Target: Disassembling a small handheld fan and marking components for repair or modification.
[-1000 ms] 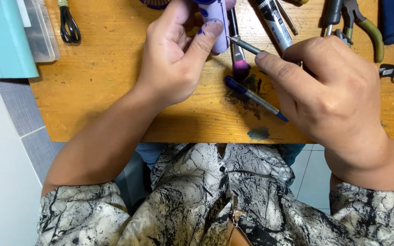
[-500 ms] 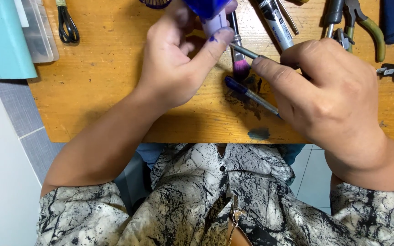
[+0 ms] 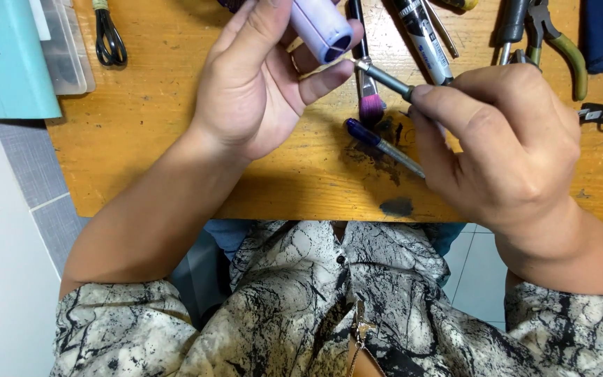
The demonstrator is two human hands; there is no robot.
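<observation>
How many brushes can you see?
2. One brush is in the right hand, its tip by the lilac tube that the left hand holds. The other brush lies on the table behind. More may be hidden.

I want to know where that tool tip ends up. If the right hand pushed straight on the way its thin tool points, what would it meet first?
Probably the left hand: the right hand aims its thin metal tool up-left, tip near the left fingers below the lilac tube. Depth is unclear.
</observation>
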